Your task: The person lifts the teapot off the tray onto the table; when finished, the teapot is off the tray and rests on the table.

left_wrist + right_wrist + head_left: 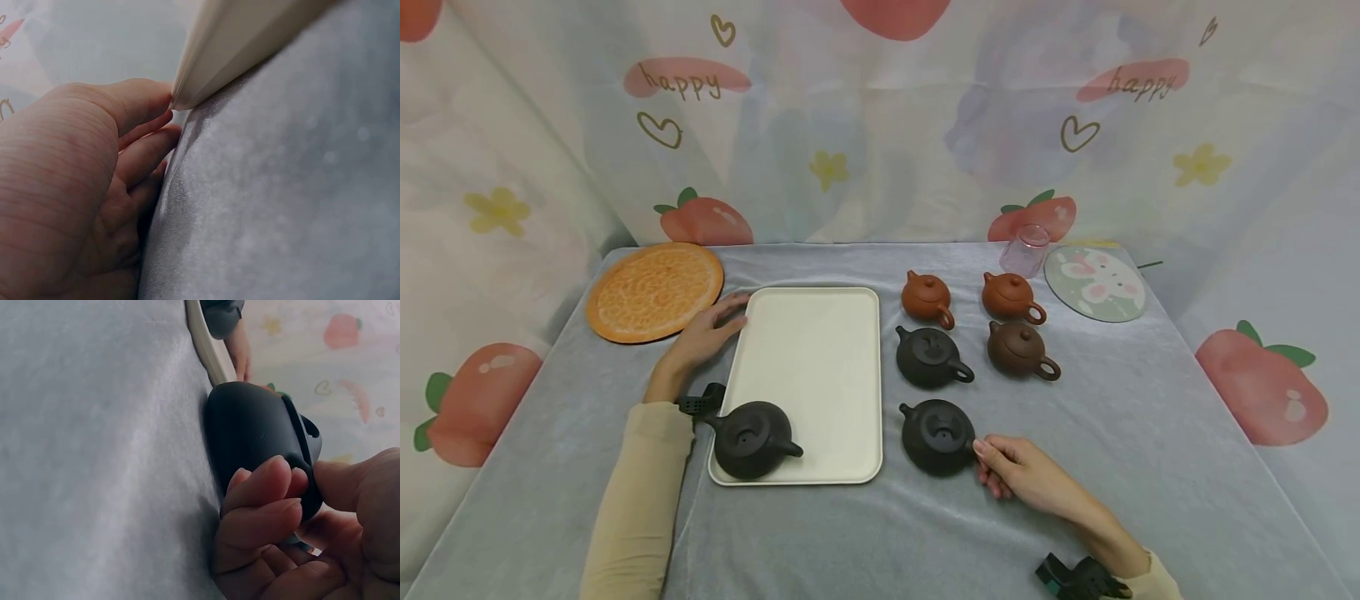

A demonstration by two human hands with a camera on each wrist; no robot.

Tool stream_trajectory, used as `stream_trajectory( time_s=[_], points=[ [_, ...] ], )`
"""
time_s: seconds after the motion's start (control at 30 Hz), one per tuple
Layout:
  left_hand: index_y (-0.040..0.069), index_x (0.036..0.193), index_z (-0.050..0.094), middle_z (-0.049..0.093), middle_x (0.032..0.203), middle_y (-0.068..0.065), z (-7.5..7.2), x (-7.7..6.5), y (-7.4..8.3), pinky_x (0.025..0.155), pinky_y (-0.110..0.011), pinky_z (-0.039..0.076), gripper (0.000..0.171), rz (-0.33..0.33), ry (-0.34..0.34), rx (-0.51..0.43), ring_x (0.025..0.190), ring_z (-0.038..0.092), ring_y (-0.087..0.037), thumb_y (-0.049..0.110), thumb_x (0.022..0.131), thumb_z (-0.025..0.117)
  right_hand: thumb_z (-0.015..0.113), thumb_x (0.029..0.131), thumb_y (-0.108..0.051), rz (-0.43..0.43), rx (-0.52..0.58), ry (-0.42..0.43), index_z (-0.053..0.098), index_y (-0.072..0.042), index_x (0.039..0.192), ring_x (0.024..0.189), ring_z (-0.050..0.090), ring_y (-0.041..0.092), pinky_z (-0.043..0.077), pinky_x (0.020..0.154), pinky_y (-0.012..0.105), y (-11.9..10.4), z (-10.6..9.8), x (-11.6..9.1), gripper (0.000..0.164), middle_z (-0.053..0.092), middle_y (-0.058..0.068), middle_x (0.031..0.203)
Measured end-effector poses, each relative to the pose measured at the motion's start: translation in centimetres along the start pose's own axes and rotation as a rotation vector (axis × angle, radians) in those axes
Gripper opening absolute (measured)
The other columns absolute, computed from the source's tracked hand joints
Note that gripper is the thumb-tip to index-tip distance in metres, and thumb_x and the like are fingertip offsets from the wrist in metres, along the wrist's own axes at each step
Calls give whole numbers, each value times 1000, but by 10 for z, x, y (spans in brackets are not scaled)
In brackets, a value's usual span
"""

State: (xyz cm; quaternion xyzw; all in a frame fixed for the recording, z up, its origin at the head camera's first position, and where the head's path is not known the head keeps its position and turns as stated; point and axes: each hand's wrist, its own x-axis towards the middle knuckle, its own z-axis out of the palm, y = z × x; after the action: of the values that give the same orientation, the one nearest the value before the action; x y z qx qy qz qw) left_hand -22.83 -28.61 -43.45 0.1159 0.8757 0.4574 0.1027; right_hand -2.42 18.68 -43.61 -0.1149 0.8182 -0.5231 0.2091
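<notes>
My right hand (1018, 473) pinches the handle of a black teapot (937, 437), which stands on the cloth just right of a cream tray (805, 367). In the right wrist view, thumb and curled fingers close round that handle. At the tray's far left corner, my left hand (711, 329) rests with its fingertips against the rim. The left wrist view shows the thumb (147, 100) touching the rim, with the other fingers below it. Another black teapot (752, 442) sits on the tray's near left part, its spout past the edge.
Behind the gripped teapot stand a black teapot (931, 358), a dark brown teapot (1018, 348) and two reddish-brown teapots, one left (925, 294), one right (1009, 295). A pink glass (1025, 252) and a bunny mat (1096, 285) are at the back right; an orange round mat (655, 292) lies back left.
</notes>
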Motion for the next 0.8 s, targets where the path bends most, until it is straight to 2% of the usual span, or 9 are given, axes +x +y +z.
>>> stream_trajectory(
  time_s=[0.17,0.33,0.5,0.7,0.8],
  points=[
    [-6,147,36,17,158,-29,1,-9,18,115,-63,14,51,0,-6,-7,148,10,-44,11,101,52,44,105,-30,48,10,-10,59,0,80,50,50,8,45,48,27,-2,0,0,42,61,9,69],
    [-6,147,36,16,159,-28,2,-11,22,116,-63,14,52,-13,-7,-6,148,10,-43,12,101,52,46,104,-34,107,7,11,58,0,91,48,51,12,47,48,30,-3,-2,-1,39,62,10,70],
    [-5,148,36,17,159,-27,1,-7,14,115,-64,14,52,-12,-1,-15,148,10,-43,12,101,53,49,102,-39,147,-70,53,57,-4,99,51,55,16,48,51,30,-6,-4,-1,36,64,7,73],
    [3,150,36,18,160,-22,1,3,-11,115,-63,15,55,8,5,14,149,11,-40,24,102,53,53,100,-38,180,-195,106,54,-8,102,54,53,13,44,51,27,-16,-8,-3,30,62,1,70],
    [3,150,36,18,160,-22,1,3,-10,115,-63,15,55,5,4,16,149,11,-40,24,102,53,56,99,-36,154,-287,163,55,-10,100,56,51,9,41,52,25,-25,-9,-4,26,60,-2,68]
  ],
)
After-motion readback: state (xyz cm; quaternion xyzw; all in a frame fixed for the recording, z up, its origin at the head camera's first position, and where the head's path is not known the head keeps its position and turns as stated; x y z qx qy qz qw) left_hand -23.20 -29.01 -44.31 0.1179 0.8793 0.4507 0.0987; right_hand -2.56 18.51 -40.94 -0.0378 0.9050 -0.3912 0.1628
